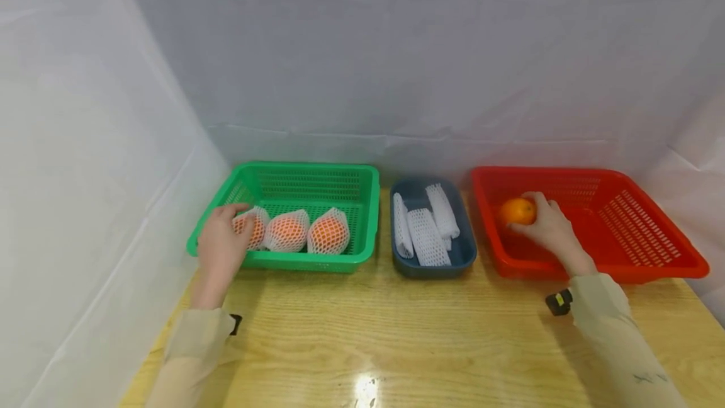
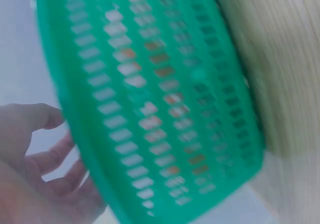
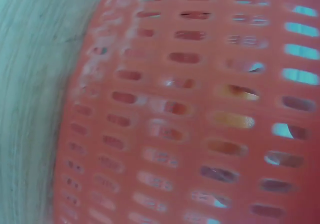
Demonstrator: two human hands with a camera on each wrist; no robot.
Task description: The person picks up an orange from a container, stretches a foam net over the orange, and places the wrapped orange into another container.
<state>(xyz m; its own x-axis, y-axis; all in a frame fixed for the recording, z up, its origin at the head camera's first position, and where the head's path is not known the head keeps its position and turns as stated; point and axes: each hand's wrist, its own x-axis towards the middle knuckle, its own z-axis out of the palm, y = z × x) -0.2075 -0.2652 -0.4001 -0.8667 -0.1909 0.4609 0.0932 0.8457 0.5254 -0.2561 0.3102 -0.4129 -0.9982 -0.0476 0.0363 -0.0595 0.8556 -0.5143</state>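
A green basket (image 1: 306, 263) holds three oranges in white foam nets. My left hand (image 1: 226, 241) reaches over its front left corner, and its relaxed fingers touch the leftmost wrapped orange (image 1: 255, 228). The left wrist view shows the basket wall (image 2: 150, 108) close up and blurred, with my loosely spread fingers (image 2: 45, 164) holding nothing. At the right, my right hand (image 1: 532, 219) grips a bare orange (image 1: 517, 211) inside the red basket (image 1: 651, 263). The right wrist view is filled by the red basket's slotted wall (image 3: 175, 134).
Between the two baskets stands a dark blue tray (image 1: 433, 267) with several loose white foam nets (image 1: 427, 238). All three containers sit at the back of a wooden table (image 1: 396, 332). White sheeting closes the scene behind and to the left.
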